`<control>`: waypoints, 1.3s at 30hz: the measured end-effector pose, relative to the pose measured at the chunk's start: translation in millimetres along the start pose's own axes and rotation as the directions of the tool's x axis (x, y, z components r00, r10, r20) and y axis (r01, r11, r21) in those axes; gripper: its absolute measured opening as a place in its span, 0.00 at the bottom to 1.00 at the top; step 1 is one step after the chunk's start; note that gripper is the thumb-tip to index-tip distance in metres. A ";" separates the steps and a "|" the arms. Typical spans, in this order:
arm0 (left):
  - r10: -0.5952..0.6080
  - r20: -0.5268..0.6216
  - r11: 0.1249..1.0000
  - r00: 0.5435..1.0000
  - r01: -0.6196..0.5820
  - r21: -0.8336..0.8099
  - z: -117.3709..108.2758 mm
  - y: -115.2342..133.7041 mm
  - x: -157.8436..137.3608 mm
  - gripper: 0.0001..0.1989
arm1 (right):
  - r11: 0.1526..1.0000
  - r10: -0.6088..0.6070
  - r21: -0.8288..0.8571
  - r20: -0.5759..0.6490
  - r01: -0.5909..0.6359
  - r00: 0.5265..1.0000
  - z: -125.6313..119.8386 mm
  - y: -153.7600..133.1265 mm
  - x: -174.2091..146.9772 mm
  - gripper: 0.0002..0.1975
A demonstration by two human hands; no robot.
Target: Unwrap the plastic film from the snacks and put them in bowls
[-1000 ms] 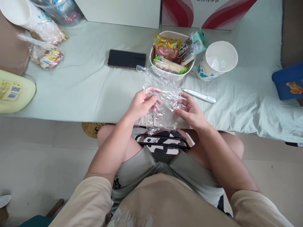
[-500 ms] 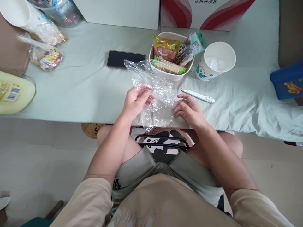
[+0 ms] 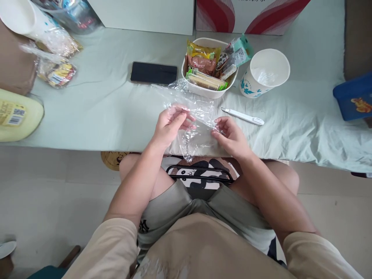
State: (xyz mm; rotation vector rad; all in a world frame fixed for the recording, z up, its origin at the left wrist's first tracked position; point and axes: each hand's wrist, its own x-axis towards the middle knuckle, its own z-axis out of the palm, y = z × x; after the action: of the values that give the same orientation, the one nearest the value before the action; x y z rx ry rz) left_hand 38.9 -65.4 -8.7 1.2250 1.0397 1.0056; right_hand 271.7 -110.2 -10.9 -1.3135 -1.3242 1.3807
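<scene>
A crumpled clear plastic bag (image 3: 200, 110) stretches between my two hands above the table's front edge. My left hand (image 3: 171, 124) has its fingers curled round the bag's left side, thumb against the fingers. On the bag's right side my right hand (image 3: 231, 135) pinches the film between thumb and fingers. Just behind the bag stands a white tub (image 3: 209, 93) with several wrapped snacks (image 3: 203, 64) in it. A white utility knife (image 3: 243, 116) lies to the right, close to my right hand.
A black phone (image 3: 154, 73) lies left of the tub, and a paper cup (image 3: 252, 83) with clear film inside stands right of it. Boxes (image 3: 145, 15) line the back. At the left are a pale yellow bottle (image 3: 20, 116) and bagged items (image 3: 59, 73); a blue container (image 3: 353, 97) is at the right.
My right hand has closed on the bag's right side, its fingers looser before. The bag's upper left part has sunk away from the phone, and its lower end has shifted slightly right.
</scene>
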 end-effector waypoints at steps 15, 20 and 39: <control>0.033 -0.133 0.996 0.990 -0.043 -0.072 -13.0 5.6 3.1 0.13 | 0.974 0.145 0.181 -0.052 -0.133 0.988 -1.0 3.2 1.1 0.11; -0.049 0.082 0.990 0.995 0.060 -0.129 -7.7 14.3 -2.4 0.20 | 0.915 0.136 0.373 0.068 -0.152 0.988 -2.9 -4.9 0.1 0.28; -0.365 0.200 0.931 0.909 0.356 0.080 9.8 14.5 -4.1 0.22 | 0.949 0.205 0.217 0.123 -0.228 0.971 -2.2 -2.0 -1.9 0.32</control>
State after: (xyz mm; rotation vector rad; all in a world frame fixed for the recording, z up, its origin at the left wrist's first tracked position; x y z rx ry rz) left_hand 46.9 -70.5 6.6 1.0939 1.0729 0.5554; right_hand 273.9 -111.5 -8.5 -1.2742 -1.0676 1.7159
